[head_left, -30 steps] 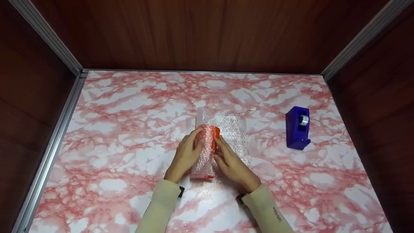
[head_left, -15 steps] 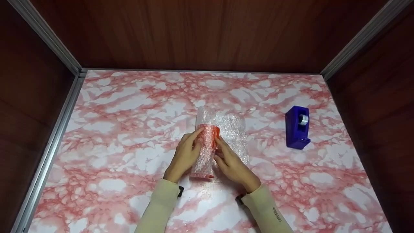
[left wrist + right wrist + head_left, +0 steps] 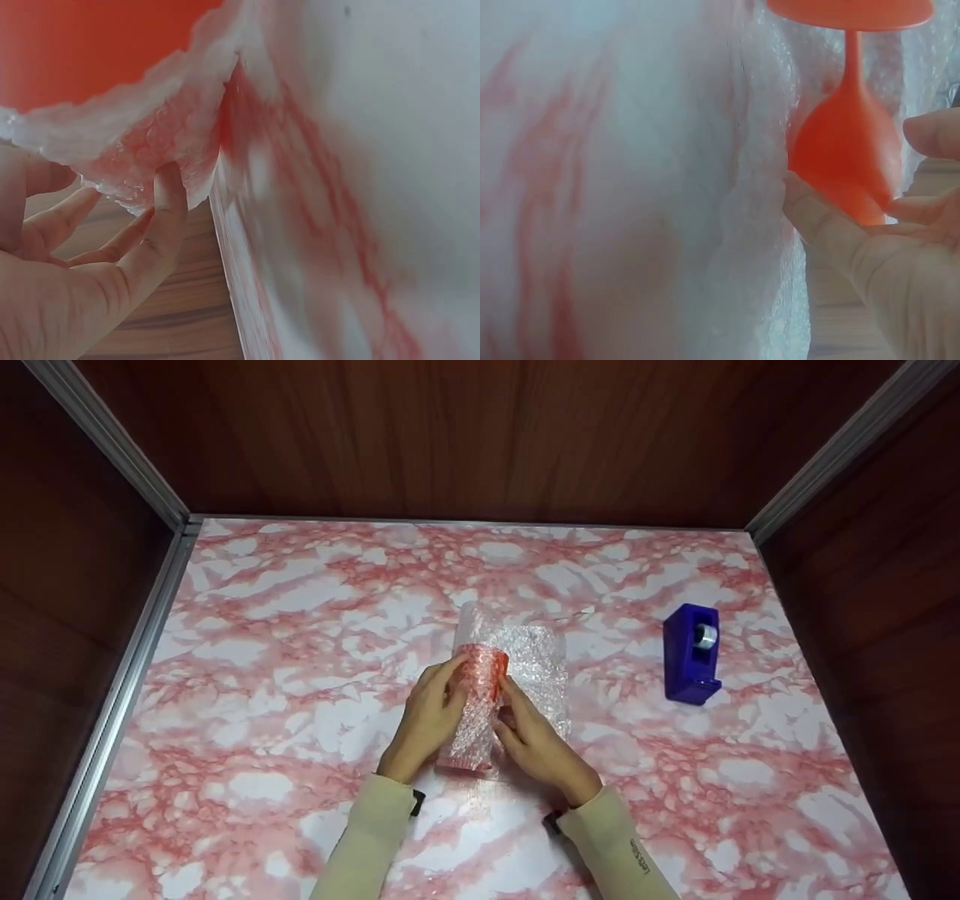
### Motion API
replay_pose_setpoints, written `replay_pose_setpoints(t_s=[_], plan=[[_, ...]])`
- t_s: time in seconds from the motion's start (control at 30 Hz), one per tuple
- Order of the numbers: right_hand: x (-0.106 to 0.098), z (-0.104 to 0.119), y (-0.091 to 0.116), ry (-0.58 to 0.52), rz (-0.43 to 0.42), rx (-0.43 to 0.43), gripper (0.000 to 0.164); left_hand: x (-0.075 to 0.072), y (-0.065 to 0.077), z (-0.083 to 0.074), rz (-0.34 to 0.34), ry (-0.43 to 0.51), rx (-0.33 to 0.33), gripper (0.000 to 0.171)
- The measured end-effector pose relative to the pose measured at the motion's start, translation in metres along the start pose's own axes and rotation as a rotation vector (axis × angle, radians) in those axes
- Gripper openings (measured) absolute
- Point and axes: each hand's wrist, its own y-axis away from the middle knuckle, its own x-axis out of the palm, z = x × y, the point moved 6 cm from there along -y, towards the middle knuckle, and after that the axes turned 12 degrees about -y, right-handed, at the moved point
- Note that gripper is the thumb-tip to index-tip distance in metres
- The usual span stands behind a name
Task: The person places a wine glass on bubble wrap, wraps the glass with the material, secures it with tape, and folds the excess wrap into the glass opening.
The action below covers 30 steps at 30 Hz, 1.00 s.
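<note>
An orange plastic wine glass [image 3: 851,142] lies on its side, partly rolled in clear bubble wrap [image 3: 536,660]. My left hand [image 3: 426,716] holds the wrapped bowl from the left. In the left wrist view, its fingers curve around the bubble wrap [image 3: 150,146] beneath the bowl's orange inside. From the right, my right hand [image 3: 541,742] grips the glass, with fingertips at the bowl's uncovered strip. The stem and foot show uncovered from the side in the right wrist view. A flat part of the wrap extends to the right, under the right hand.
A purple tape dispenser [image 3: 688,656] with a roll of clear tape stands to the right. The table [image 3: 300,810] has a red-and-white marbled cover. Dark wood panels [image 3: 465,442] with metal edging enclose its back and sides.
The glass has turned slightly to the left, and the wrap covers a little more of it; its bare orange strip looks narrower. Both hands stay nearly in place.
</note>
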Motion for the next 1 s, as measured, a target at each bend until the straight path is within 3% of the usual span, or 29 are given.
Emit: replay_pose_setpoints(t_s=[0.43, 1.0], plan=[[-0.0017, 0.0072, -0.0002, 0.169, -0.068, -0.080, 0.064, -0.0020, -0.0015, -0.0053, 0.005, -0.002, 0.018, 0.039], [-0.0047, 0.0062, -0.0013, 0.101, -0.053, -0.030, 0.069, -0.0057, -0.0001, -0.0023, -0.003, -0.010, 0.007, 0.041]])
